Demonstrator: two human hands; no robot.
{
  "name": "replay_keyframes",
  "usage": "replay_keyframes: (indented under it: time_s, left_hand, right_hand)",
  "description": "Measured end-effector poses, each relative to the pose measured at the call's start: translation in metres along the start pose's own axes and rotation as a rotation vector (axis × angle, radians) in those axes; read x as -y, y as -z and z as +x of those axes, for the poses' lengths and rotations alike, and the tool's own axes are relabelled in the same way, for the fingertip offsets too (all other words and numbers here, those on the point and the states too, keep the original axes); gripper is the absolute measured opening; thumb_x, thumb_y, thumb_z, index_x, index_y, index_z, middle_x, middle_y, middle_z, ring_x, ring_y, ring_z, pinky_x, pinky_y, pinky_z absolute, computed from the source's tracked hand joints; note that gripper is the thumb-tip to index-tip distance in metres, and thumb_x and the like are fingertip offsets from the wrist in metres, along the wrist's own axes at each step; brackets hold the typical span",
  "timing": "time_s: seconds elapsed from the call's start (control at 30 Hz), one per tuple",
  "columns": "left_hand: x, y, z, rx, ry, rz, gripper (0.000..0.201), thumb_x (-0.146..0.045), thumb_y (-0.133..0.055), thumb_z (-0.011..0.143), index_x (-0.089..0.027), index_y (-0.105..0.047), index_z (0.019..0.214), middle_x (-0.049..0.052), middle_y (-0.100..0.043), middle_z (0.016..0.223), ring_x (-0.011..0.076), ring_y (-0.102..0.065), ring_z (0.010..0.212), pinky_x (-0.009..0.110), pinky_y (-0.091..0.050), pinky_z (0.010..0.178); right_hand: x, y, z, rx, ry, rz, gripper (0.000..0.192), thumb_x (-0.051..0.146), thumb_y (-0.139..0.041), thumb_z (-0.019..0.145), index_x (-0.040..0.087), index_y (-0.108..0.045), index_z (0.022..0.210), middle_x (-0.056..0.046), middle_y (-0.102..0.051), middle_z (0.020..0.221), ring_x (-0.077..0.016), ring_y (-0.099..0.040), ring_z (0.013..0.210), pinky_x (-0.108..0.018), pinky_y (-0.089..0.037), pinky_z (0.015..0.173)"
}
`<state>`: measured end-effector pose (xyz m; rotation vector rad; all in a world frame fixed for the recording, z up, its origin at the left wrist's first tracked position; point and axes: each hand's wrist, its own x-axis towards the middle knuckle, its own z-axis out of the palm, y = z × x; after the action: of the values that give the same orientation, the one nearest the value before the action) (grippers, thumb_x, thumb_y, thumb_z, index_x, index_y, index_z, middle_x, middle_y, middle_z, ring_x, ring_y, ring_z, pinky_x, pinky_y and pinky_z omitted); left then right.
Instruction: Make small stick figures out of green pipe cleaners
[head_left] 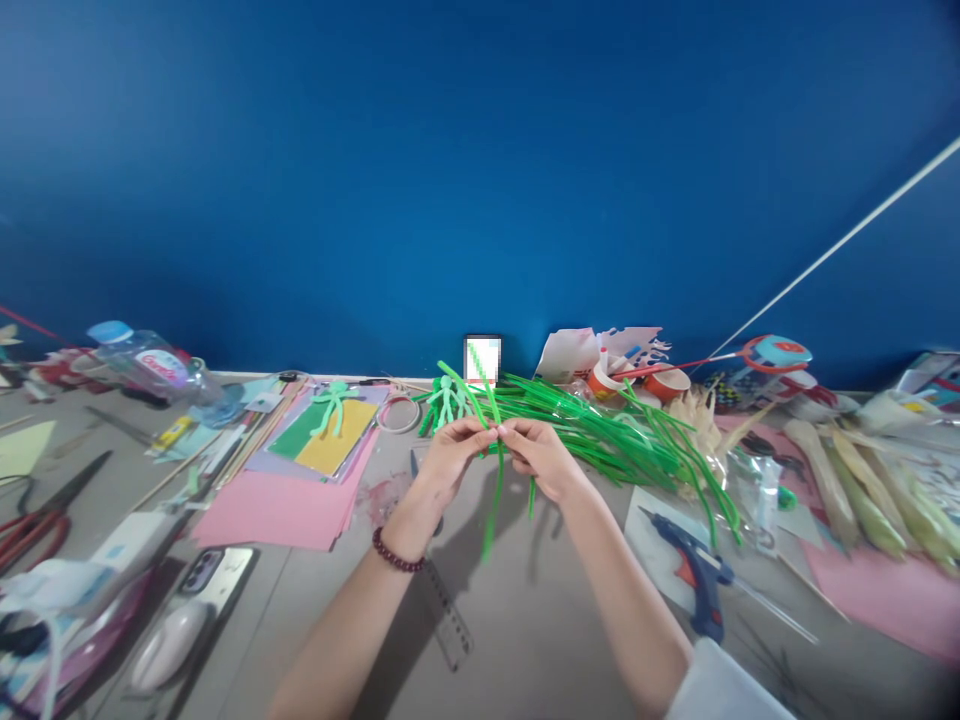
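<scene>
My left hand [454, 455] and my right hand [538, 452] meet at the middle of the table, fingertips pinched together on bright green pipe cleaners [492, 505]. One strand rises above the fingers, and another hangs down below them. A dark bead bracelet circles my left wrist. Behind my hands lies a large bundle of green pipe cleaners [600, 430], spreading to the right. A small green figure of bent pipe cleaners [450, 400] is just behind my left hand; a similar figure [332, 405] rests on coloured sheets to the left.
Pink paper [277, 510], a phone [225, 580] and red-handled scissors [45, 525] lie on the left, with a plastic bottle [161, 365] further back. A clear ruler [448, 615] is under my left forearm. At right are a glue gun [694, 570] and corn husks [862, 490]. A blue wall stands behind.
</scene>
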<state>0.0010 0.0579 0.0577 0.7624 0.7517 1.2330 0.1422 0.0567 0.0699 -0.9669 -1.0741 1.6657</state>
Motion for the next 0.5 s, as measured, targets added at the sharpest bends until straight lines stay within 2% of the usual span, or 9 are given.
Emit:
replay_keyframes:
  time_s: [0.2, 0.37, 0.5]
  left_hand:
    - [0.005, -0.005, 0.000, -0.095, -0.123, -0.072, 0.018, -0.021, -0.081, 0.052, -0.016, -0.064, 0.056, -0.003, -0.062, 0.061, 0.0072, -0.052, 0.057, 0.022, -0.041, 0.060]
    - [0.000, 0.002, 0.006, -0.229, -0.314, -0.151, 0.022, -0.020, -0.083, 0.047, -0.018, -0.065, 0.059, -0.003, -0.063, 0.071, 0.0061, -0.052, 0.058, 0.020, -0.041, 0.058]
    - [-0.011, 0.012, 0.009, -0.218, -0.352, -0.131, 0.021, -0.023, -0.082, 0.052, -0.018, -0.065, 0.063, -0.003, -0.064, 0.075, 0.0055, -0.051, 0.057, 0.020, -0.040, 0.056]
  right_hand:
    - [-0.005, -0.009, 0.001, -0.064, 0.087, 0.016, 0.037, 0.045, -0.074, 0.063, 0.018, -0.050, 0.060, 0.009, -0.036, 0.045, -0.0029, -0.023, 0.039, -0.019, -0.015, 0.038]
    - [-0.001, -0.021, -0.005, -0.101, 0.071, 0.009, 0.037, 0.046, -0.073, 0.063, 0.018, -0.048, 0.060, 0.005, -0.053, 0.057, -0.0028, -0.029, 0.040, -0.019, -0.018, 0.038]
    - [0.002, -0.023, -0.008, -0.103, 0.065, 0.001, 0.037, 0.046, -0.072, 0.063, 0.018, -0.049, 0.058, 0.004, -0.056, 0.059, -0.0030, -0.032, 0.040, -0.019, -0.019, 0.038]
